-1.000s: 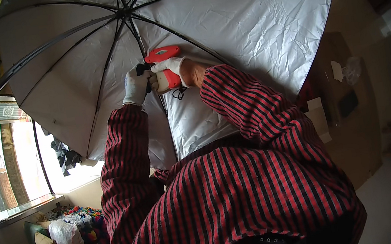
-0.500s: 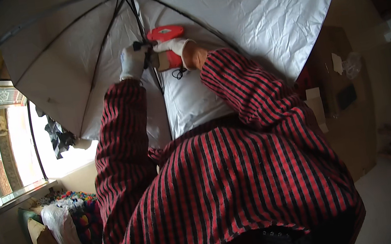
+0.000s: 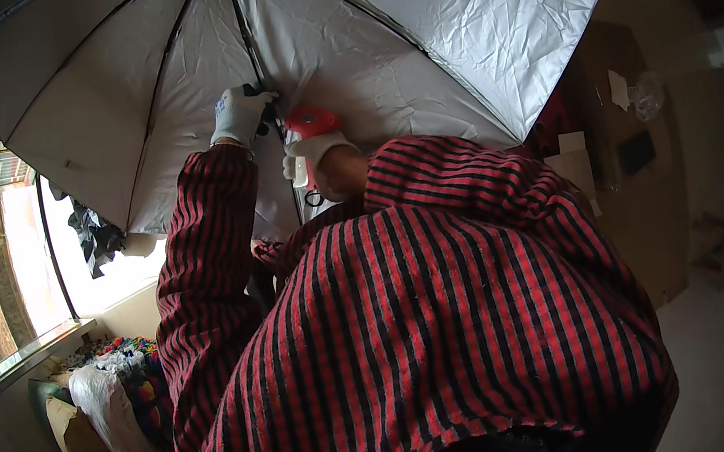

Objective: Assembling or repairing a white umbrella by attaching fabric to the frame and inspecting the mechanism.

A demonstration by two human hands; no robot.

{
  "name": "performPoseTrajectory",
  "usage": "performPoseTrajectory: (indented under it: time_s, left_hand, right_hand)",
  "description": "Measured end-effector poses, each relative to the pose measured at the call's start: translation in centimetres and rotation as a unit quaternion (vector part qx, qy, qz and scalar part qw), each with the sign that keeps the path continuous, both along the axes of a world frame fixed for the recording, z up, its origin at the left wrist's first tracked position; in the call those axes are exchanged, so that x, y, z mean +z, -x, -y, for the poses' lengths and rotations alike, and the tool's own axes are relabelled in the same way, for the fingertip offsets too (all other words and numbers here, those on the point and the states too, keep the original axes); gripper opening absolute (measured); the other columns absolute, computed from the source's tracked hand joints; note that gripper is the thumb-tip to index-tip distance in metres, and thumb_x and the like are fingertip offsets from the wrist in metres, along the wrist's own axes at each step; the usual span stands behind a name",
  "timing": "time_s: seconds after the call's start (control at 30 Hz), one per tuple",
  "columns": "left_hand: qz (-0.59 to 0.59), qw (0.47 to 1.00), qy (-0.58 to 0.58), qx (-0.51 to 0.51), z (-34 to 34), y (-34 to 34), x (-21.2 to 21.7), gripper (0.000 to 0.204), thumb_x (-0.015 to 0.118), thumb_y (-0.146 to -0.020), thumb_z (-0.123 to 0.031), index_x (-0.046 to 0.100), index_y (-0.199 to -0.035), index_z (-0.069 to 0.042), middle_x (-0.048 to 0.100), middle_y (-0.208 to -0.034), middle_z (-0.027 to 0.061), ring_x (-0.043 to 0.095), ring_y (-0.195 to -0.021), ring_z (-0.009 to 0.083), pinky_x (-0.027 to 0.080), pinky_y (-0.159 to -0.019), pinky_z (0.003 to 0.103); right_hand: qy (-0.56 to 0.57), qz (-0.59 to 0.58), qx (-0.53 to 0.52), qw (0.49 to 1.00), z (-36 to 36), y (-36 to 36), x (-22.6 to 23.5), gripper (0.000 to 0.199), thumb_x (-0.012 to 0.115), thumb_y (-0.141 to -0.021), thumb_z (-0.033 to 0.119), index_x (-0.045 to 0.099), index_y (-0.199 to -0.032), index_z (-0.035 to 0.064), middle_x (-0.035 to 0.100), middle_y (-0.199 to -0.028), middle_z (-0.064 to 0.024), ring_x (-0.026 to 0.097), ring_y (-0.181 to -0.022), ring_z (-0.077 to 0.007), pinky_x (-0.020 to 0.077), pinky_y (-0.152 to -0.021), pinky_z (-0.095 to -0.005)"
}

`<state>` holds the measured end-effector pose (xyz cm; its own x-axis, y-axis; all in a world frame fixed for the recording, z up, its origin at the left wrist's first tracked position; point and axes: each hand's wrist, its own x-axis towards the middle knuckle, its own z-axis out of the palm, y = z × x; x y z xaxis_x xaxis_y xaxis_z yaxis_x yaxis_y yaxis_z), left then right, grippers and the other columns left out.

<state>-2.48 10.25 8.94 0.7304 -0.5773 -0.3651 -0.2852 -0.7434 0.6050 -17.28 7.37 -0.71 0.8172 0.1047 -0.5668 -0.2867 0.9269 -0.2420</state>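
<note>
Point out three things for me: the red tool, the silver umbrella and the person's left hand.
Red tool (image 3: 313,122): head view, on its red upper end.
Silver umbrella (image 3: 344,62): head view, on its inner surface.
Left hand (image 3: 235,114): head view, on its gloved back.

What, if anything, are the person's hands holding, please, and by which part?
The right hand grips a red handheld tool around its middle. The left hand is at a dark umbrella rib; whether it grips that cannot be told.
</note>
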Motion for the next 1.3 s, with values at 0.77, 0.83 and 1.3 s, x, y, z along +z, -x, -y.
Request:
performPoseTrajectory:
  time_s: [0.77, 0.83, 1.3]
  left_hand:
    - [-0.058, 0.996, -0.067, -0.012, 0.3, -2.8, -3.0, 0.027, 0.077, -0.071, -0.02, 0.068, -0.079, 0.005, 0.065, -0.064, 0.0106, 0.063, -0.053, 0.0215, 0.048, -0.046, 0.034]
    - [-0.085, 0.995, -0.053, -0.021, 0.5, -2.9, -2.6, 0.027, 0.077, -0.071, -0.02, 0.068, -0.078, 0.004, 0.065, -0.064, 0.0103, 0.063, -0.052, 0.0213, 0.047, -0.045, 0.034]
    - [-0.086, 0.996, -0.038, -0.014, 0.6, -2.2, -2.5, 0.017, 0.07, -0.077, -0.021, 0.069, -0.074, -0.004, 0.064, -0.06, 0.003, 0.05, -0.044, 0.0095, 0.034, -0.04, 0.025]
  right_hand:
    - [-0.04, 0.008, 0.019, 0.999, -1.3, 0.8, -1.1, 0.014, 0.065, -0.086, 0.021, 0.055, -0.084, 0.0109, 0.06, -0.07, -0.0047, 0.062, -0.064, -0.0233, 0.0499, -0.054, -0.0396]
    - [-0.061, -0.008, 0.04, 0.997, -0.4, 1.1, -1.1, 0.014, 0.063, -0.086, 0.02, 0.055, -0.089, 0.0087, 0.062, -0.075, -0.0076, 0.063, -0.069, -0.0272, 0.0506, -0.058, -0.0428]
    - [-0.125, -0.023, 0.099, 0.987, 3.8, 3.3, 2.6, 0.021, 0.063, -0.085, 0.008, 0.052, -0.102, 0.0047, 0.063, -0.09, -0.0124, 0.064, -0.082, -0.0292, 0.0545, -0.073, -0.045]
